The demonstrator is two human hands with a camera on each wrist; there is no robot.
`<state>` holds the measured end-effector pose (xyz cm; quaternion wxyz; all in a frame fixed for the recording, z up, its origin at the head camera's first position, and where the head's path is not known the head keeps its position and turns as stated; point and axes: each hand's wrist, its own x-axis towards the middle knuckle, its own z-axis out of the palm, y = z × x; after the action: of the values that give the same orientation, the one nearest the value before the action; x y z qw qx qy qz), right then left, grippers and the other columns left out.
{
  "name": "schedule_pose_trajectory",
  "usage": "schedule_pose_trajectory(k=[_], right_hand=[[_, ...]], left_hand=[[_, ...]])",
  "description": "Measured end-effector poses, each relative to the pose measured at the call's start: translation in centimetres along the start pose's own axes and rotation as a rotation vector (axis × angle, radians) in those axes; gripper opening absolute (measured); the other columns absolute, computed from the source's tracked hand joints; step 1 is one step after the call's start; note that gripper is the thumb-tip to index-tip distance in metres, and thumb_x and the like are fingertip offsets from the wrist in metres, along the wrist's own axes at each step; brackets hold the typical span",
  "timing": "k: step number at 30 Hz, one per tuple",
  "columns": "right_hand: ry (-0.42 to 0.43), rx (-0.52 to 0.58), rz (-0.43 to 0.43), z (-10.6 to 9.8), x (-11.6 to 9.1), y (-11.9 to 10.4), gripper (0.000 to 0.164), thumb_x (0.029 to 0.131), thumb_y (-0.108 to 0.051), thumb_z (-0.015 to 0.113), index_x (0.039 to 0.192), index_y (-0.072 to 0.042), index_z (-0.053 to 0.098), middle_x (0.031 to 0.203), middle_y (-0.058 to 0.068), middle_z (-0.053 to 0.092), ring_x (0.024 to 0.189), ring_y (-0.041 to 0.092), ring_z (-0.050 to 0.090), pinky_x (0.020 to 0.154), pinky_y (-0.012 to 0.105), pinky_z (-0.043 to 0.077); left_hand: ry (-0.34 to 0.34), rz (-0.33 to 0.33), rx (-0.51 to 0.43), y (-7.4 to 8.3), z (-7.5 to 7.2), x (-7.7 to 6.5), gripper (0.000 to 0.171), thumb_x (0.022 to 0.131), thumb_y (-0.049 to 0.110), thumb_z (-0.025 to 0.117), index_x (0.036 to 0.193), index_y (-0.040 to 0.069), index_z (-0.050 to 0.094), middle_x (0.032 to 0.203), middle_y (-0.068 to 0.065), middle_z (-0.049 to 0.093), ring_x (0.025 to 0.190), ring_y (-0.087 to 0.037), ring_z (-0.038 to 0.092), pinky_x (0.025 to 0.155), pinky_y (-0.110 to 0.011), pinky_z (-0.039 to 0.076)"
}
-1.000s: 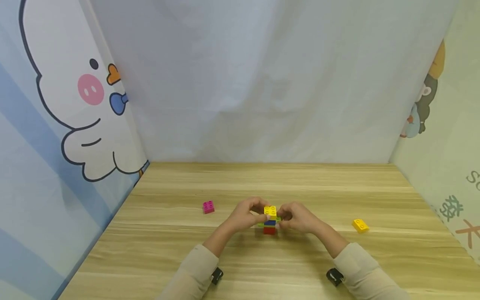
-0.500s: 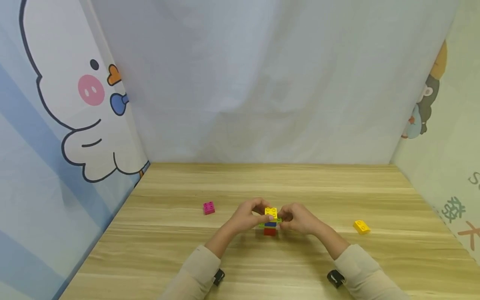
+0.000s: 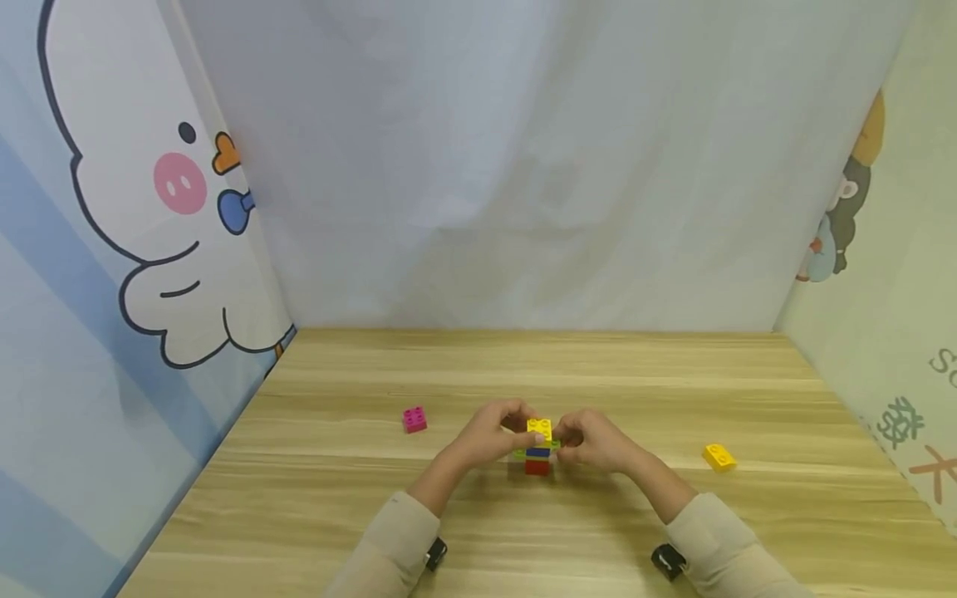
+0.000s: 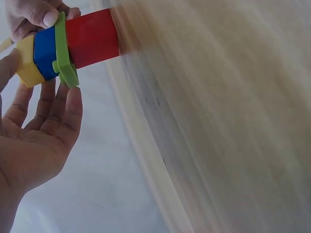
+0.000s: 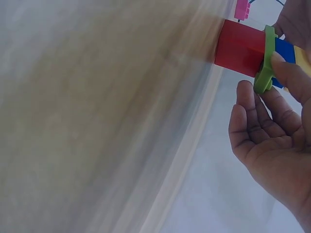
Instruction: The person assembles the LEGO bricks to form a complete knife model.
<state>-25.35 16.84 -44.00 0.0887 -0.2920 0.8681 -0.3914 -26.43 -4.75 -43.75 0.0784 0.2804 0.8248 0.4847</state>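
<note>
A small stack of toy building bricks stands upright mid-table between the hands. From the bottom it runs red brick (image 3: 537, 468), flat light-green piece (image 4: 61, 46), blue brick (image 3: 537, 453) and yellow brick (image 3: 539, 426). My left hand (image 3: 488, 434) holds the yellow brick, thumb on its near face and fingers behind. The green piece juts out on both sides. In the right wrist view, my right hand (image 5: 277, 150) pinches its right end, the thumb near the blue brick. Both hands partly cover the stack's sides.
A magenta brick (image 3: 414, 419) lies to the left on the wooden table (image 3: 336, 498). Over to the right is a loose yellow brick (image 3: 719, 457). A pale curtain (image 3: 508, 166) hangs behind the table, with printed cloths at both sides.
The left thumb has slid slightly to the right across the upper yellow brick's near face. The hands stay at the stack, and the loose bricks have not moved; the head view shifts a little.
</note>
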Motion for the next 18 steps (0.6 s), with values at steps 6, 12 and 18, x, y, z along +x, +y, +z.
schedule_pose_trajectory(k=[6,12,18], right_hand=[[0.001,0.017,-0.011,-0.05,0.02,-0.11,0.019,0.080,-0.009,0.073,0.094,0.001,0.064,0.089,0.007,0.066,0.079,0.018,0.062,0.070,0.030,0.052],[-0.003,0.017,-0.012,-0.09,0.08,-0.08,0.019,0.080,-0.009,0.072,0.094,0.001,0.064,0.088,0.006,0.066,0.078,0.017,0.061,0.070,0.030,0.052],[-0.012,-0.009,-0.010,0.02,0.13,-0.04,0.018,0.081,-0.010,0.072,0.095,-0.001,0.065,0.090,0.004,0.066,0.079,0.016,0.061,0.070,0.029,0.052]], left_hand=[[-0.016,-0.012,0.008,0.40,-0.21,-0.06,0.018,0.083,0.022,0.072,0.097,0.013,0.065,0.088,0.006,0.060,0.085,-0.014,0.058,0.074,-0.032,0.048],[-0.015,0.002,-0.006,0.22,-0.27,-0.02,0.019,0.083,0.021,0.072,0.098,0.012,0.065,0.087,0.005,0.061,0.083,-0.014,0.057,0.073,-0.031,0.048],[-0.005,-0.008,-0.010,-0.03,-0.26,-0.15,0.018,0.082,0.021,0.073,0.096,0.012,0.065,0.086,0.006,0.061,0.082,-0.012,0.058,0.073,-0.030,0.048]])
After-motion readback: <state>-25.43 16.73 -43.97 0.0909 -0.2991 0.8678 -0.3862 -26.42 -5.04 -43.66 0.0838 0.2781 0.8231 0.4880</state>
